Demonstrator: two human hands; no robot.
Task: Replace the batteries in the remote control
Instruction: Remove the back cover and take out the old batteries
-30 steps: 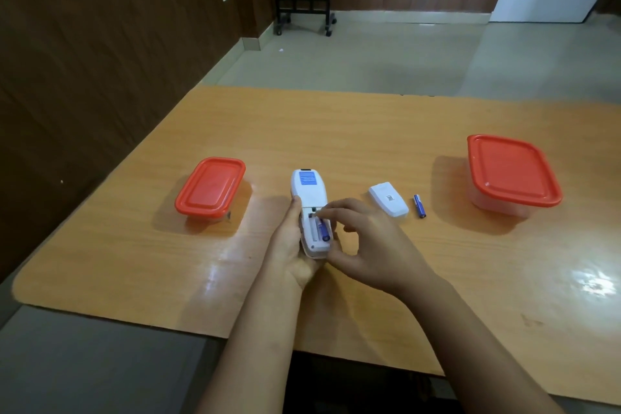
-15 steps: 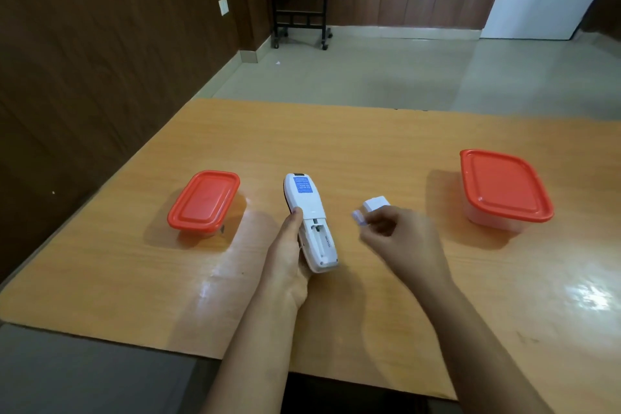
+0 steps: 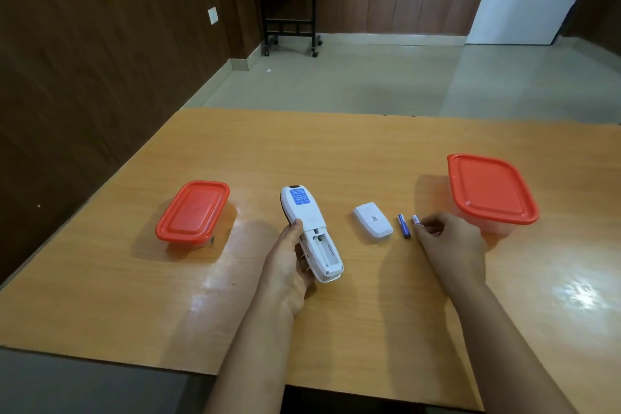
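You are holding the remote control [image 3: 311, 228] in your left hand [image 3: 289, 265], back side up, with its far end pointing away from you over the table [image 3: 336, 151]. Your thumb is lying along the remote's left edge and your fingers are curling under its near half, so this hand is closing around the body. The battery bay is facing up, uncovered. I cannot tell whether the remote is touching the table or hanging just above it.

The battery cover [image 3: 373, 222] is lying flat on the table just right of the remote, apart from it. 2 batteries are sitting to the right of the cover, side by side and nearly parallel. The first battery [image 3: 404, 226], blue, is lying free near the cover. The second battery [image 3: 416, 220] is just beside it, and your right hand [image 3: 450, 242] is pinching its near end between curled thumb and forefinger, the other fingers tucking in loosely.

A small container [image 3: 193, 212] with a red lid is sitting well to the left of the remote. A large container [image 3: 490, 193] with a red lid is standing just beyond your right hand.
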